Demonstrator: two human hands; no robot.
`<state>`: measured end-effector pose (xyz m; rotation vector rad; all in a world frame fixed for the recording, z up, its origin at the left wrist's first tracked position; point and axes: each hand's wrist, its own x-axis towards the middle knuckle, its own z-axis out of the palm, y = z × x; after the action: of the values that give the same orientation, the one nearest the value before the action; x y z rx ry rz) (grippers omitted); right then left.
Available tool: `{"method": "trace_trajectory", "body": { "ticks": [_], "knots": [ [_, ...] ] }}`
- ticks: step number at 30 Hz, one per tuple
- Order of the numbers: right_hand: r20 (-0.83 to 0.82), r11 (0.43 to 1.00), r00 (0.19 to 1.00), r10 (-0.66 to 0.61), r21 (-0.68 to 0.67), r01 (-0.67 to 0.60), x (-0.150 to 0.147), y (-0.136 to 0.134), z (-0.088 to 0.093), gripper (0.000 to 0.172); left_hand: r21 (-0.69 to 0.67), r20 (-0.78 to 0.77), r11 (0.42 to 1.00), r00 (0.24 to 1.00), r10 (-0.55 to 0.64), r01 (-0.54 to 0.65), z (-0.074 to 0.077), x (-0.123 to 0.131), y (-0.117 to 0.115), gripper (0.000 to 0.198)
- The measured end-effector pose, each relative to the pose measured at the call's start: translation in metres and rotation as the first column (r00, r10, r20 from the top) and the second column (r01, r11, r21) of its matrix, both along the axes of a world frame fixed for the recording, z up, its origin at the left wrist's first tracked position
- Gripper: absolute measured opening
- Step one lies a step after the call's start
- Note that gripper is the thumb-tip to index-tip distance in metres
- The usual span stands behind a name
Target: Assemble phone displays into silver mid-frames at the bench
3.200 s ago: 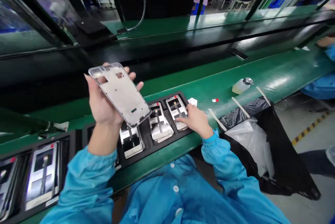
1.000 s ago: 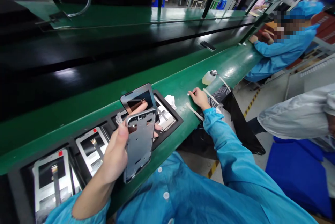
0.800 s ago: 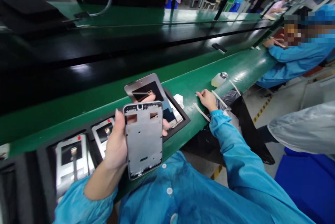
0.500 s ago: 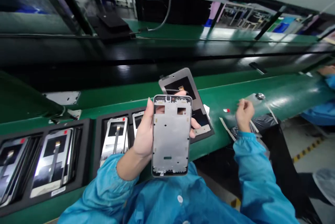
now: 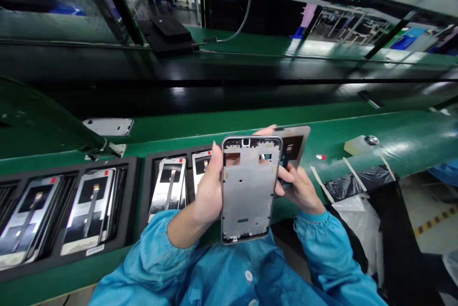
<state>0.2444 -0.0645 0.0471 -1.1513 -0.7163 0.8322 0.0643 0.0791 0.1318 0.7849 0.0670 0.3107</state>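
Observation:
My left hand is wrapped round a silver phone frame, its fingertips showing at the frame's right edge. The frame is held upright and has two square cut-outs near its top. Behind it, tilted to the right, is a phone screen panel with a grey border and dark middle; its lower part is hidden. My right hand is closed on this panel's lower right side, close to the left fingertips. Left of my hands, several similar screen panels with ribbon cables stand in a black foam tray.
A second foam tray of panels lies farther left. A white phone plate rests by a green post. On the bench to the right are a bottle with a metal top, a small red-and-white piece and taped black plastic.
My right hand has come left from beside the bottle to the screen panel. The panel behind the frame has turned and shifted right. The view has shifted, too.

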Motion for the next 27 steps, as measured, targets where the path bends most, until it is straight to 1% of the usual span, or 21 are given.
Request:
{"method": "trace_trajectory", "body": {
  "ticks": [2,3,5,7,8,9,10,11,13,15,16,18,19,21,24,27],
  "knots": [
    [-0.065,0.986,0.984,-0.168,0.0,0.169,0.006,-0.013,-0.027,0.05,0.04,-0.012,0.999,1.0,0.022,-0.022,0.002,-0.002,0.0,0.114],
    [-0.085,0.976,0.972,-0.22,-0.01,0.22,0.009,-0.019,-0.038,0.05,0.051,-0.025,0.998,0.999,0.029,-0.028,0.003,-0.002,0.0,0.114],
    [-0.103,0.961,0.955,-0.277,-0.028,0.275,0.014,-0.027,-0.057,0.057,0.043,-0.039,0.999,0.999,0.025,-0.023,0.002,-0.001,-0.002,0.114],
    [-0.112,0.947,0.94,-0.323,-0.034,0.321,0.018,-0.03,-0.069,0.065,0.002,-0.033,1.0,0.999,0.03,-0.03,0.001,0.001,-0.003,0.11],
    [-0.122,0.94,0.932,-0.342,-0.04,0.34,0.019,-0.031,-0.073,0.067,-0.023,-0.026,0.998,0.998,0.057,-0.058,0.0,0.004,-0.003,0.105],
    [-0.136,0.934,0.924,-0.357,-0.051,0.353,0.021,-0.031,-0.076,0.068,-0.048,-0.02,0.993,0.994,0.11,-0.111,0.001,0.006,-0.003,0.097],
    [-0.153,0.929,0.917,-0.369,-0.062,0.364,0.021,-0.032,-0.078,0.069,-0.07,-0.019,0.979,0.982,0.19,-0.191,0.002,0.009,-0.001,0.089],
    [-0.17,0.927,0.911,-0.375,-0.07,0.368,0.022,-0.032,-0.079,0.069,-0.089,-0.025,0.953,0.958,0.287,-0.288,0.004,0.011,0.002,0.082],
    [-0.185,0.926,0.908,-0.376,-0.074,0.369,0.022,-0.033,-0.078,0.07,-0.099,-0.039,0.876,0.882,0.47,-0.472,0.008,0.016,0.011,0.08],
    [-0.152,0.925,0.913,-0.38,-0.071,0.373,0.022,-0.035,-0.075,0.07,-0.08,-0.055,0.808,0.812,0.581,-0.584,0.011,0.019,0.024,0.084],
    [-0.124,0.925,0.917,-0.38,-0.071,0.374,0.021,-0.035,-0.074,0.07,-0.075,-0.059,0.793,0.797,0.601,-0.604,0.012,0.019,0.029,0.085],
    [-0.08,0.922,0.919,-0.386,-0.066,0.382,0.02,-0.036,-0.072,0.069,-0.091,-0.048,0.793,0.798,0.601,-0.603,0.013,0.018,0.037,0.089],
    [-0.07,0.92,0.918,-0.39,-0.062,0.387,0.019,-0.036,-0.072,0.068,-0.105,-0.034,0.799,0.805,0.592,-0.592,0.014,0.017,0.038,0.09],
    [-0.073,0.919,0.916,-0.395,-0.054,0.392,0.018,-0.037,-0.073,0.067,-0.104,-0.007,0.83,0.835,0.55,-0.548,0.016,0.014,0.039,0.09],
    [-0.048,0.912,0.911,-0.409,-0.058,0.406,0.019,-0.04,-0.076,0.068,-0.002,-0.058,0.868,0.866,0.496,-0.497,0.019,0.01,0.039,0.091],
    [-0.009,0.906,0.908,-0.42,-0.063,0.418,0.02,-0.041,-0.08,0.07,0.119,-0.122,0.87,0.863,0.49,-0.478,0.021,0.007,0.041,0.096]
  ]
}}
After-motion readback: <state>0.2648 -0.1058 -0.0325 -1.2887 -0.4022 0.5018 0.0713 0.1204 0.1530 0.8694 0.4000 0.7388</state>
